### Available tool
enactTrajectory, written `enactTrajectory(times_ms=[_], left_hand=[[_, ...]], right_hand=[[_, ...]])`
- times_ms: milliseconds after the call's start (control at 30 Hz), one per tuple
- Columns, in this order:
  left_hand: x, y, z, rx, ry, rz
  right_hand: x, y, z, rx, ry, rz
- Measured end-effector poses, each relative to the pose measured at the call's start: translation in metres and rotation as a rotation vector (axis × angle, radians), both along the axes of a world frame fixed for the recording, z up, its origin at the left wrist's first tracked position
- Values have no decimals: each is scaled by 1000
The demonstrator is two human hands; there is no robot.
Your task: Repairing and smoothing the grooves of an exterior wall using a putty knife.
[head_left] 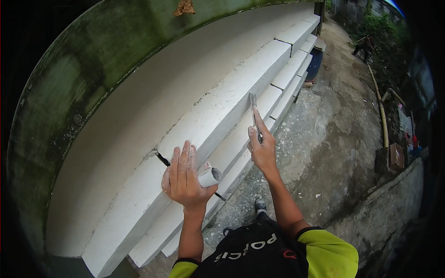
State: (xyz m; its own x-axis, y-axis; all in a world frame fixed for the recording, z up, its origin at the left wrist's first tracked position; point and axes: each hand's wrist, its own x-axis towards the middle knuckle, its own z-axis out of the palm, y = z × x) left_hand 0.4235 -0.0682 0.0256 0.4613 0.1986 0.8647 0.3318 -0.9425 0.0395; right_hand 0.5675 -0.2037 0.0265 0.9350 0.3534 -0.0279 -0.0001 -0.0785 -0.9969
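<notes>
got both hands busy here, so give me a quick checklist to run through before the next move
1. Right hand has a grip on the thin grey tool: ok, fingers closed around it.
2. Tool tip touching the upper white block: cannot tell, it overlaps the block's front edge in this single view.
3. White tube secure: cannot tell, it is tucked by the thumb of the left hand, the other fingers stretched out.
4. Fingers clean: not ok, whitish residue on both hands.
5. Dark gap beside the left hand closed: not ok, it shows open.
</notes>
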Motion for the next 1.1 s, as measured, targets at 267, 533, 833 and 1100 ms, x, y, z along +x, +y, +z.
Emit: enactTrajectory(times_ms=[267,533,833,1100], left_hand=[[-67,-5,2,-57,-15,-150],[-118,10,30,-158,35,51],[-120,11,26,-183,54,8],[-118,15,20,-154,35,-16]], right_hand=[[-57,-30,-44,-57,-594,38],[-92,-52,-7,-16,-724,279],[-116,-23,-1,-42,-830,234],[-118,-27,-1,-61,-788,128]])
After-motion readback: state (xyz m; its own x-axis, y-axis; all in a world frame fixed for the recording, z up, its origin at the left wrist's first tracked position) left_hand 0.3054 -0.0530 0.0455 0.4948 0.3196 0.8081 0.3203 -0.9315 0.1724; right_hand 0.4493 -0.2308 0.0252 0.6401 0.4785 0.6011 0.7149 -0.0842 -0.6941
